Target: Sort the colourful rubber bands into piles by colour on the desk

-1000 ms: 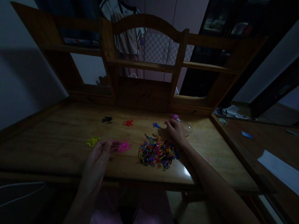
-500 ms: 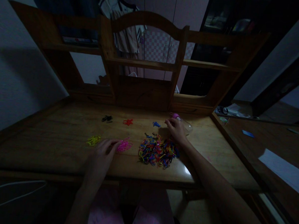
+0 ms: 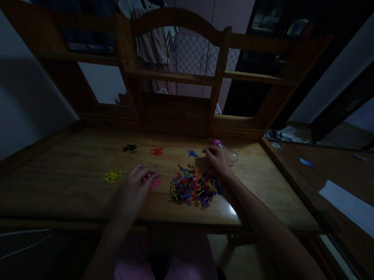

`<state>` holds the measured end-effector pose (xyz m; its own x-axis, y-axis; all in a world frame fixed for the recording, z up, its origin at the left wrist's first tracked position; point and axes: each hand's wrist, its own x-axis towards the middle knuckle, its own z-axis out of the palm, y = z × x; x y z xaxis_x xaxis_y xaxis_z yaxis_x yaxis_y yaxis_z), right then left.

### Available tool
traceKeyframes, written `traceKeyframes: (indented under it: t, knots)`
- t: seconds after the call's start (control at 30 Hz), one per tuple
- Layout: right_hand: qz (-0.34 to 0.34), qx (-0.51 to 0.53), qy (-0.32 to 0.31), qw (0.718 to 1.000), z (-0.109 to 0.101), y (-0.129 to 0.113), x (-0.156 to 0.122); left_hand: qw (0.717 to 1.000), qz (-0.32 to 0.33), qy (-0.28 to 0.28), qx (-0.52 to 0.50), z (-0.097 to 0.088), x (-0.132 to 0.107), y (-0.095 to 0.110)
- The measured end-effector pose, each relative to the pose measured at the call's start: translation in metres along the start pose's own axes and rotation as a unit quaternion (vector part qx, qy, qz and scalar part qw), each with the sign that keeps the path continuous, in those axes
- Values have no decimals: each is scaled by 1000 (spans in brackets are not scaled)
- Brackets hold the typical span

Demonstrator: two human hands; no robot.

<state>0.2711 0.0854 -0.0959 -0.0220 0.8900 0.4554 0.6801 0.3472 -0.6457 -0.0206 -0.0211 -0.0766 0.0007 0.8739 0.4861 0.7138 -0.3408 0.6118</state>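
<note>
My left hand [image 3: 136,185] is over a small pile of pink bands [image 3: 156,182], thin loops whose exact kind I cannot make out. Its fingers are curled closed on the near side of that pile, and pink shows between them. My right hand [image 3: 216,158] hovers beside the blue bands [image 3: 193,153], with its thumb and fingertips pinched together; anything between them is too small to see. Below it lies a large mixed heap of coloured bands [image 3: 195,188]. A clear bottle with a purple cap [image 3: 217,143] lies partly hidden behind that hand.
Separate small piles lie on the wooden desk [image 3: 77,192]: yellow bands [image 3: 112,176], black bands [image 3: 129,148] and red bands [image 3: 156,151]. A wooden shelf unit [image 3: 176,114] rises along the back. Paper [image 3: 352,211] lies on the surface at right.
My left hand has moved right and slightly up, over the pink bands, covering more of them. My right hand stays by the blue bands. The whole view has shifted slightly.
</note>
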Motion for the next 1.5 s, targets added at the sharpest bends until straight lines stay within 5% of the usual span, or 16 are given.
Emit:
traceKeyframes:
  t: [0.17, 0.27, 0.4, 0.5, 0.73, 1.0, 1.27, 1.5]
  knots:
    - [-19, 1, -15, 1000, -1, -1, 0, 973, 113, -201, -31, 26, 54, 23]
    - [-22, 0, -7, 1000, -3, -2, 0, 941, 164, -296, -18, 45, 83, 7]
    - [-23, 4, 11, 1000, -7, -2, 2, 915, 154, -372, -37, 60, 101, -21]
    - [-19, 0, 20, 1000, -8, -2, 3, 914, 149, -376, -45, 62, 103, -24]
    - [-13, -2, 6, 1000, -7, -2, 2, 916, 166, -353, -90, 72, 103, 4]
    - [-8, 5, 32, 999, -11, -3, 3, 899, 238, -366, -38, 88, 103, 1]
    - [36, 31, 52, 998, -13, -3, 4, 888, 143, -407, -157, 72, 90, 26]
    - [50, 51, 51, 996, -11, 3, 7, 888, 247, -387, -10, 89, 94, 16]
